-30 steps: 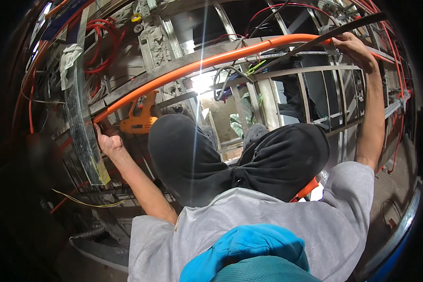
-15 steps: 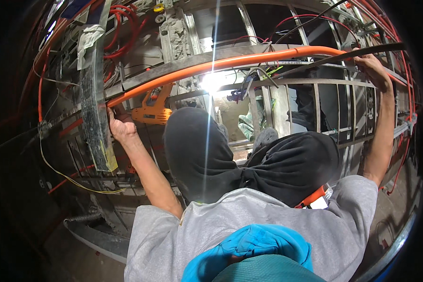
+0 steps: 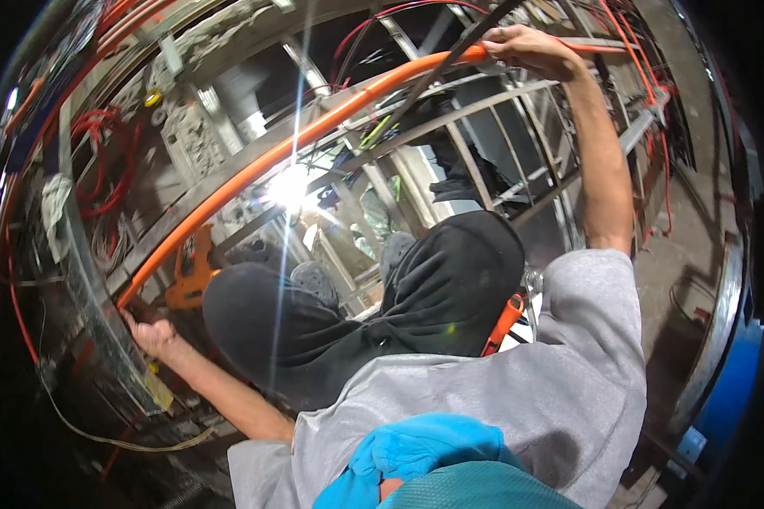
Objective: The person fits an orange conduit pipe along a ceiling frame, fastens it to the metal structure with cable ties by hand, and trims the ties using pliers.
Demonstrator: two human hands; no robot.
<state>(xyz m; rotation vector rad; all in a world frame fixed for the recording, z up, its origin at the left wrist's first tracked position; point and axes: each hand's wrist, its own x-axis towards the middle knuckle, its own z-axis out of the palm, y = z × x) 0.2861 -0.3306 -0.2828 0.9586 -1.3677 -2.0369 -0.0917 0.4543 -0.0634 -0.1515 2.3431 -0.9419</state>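
A long orange conduit pipe (image 3: pixel 276 153) slants across the metal framing, bowed slightly, from low at the left to high at the right. My right hand (image 3: pixel 539 53) is closed around its upper right part, arm stretched far forward. At the lower left end, my left hand (image 3: pixel 153 336) has its fingers curled and thumb against the pipe; part of this grip is hidden. Just beside that hand runs an upright grey metal channel (image 3: pixel 93 284). An orange power drill (image 3: pixel 192 271) lies between the pipe and my left knee.
Metal studs and rails form an open grid (image 3: pixel 471 161) beyond my knees. A bright lamp (image 3: pixel 290 188) glares near the middle. Coiled red tubing (image 3: pixel 110 161) hangs at the left. An orange-handled tool (image 3: pixel 505 325) sits at my right hip. A curved metal edge (image 3: pixel 711 331) stands at the right.
The view has turned, so the scene sits farther left and tilted. Both hands stay on the pipe, which now slants more steeply in the picture.
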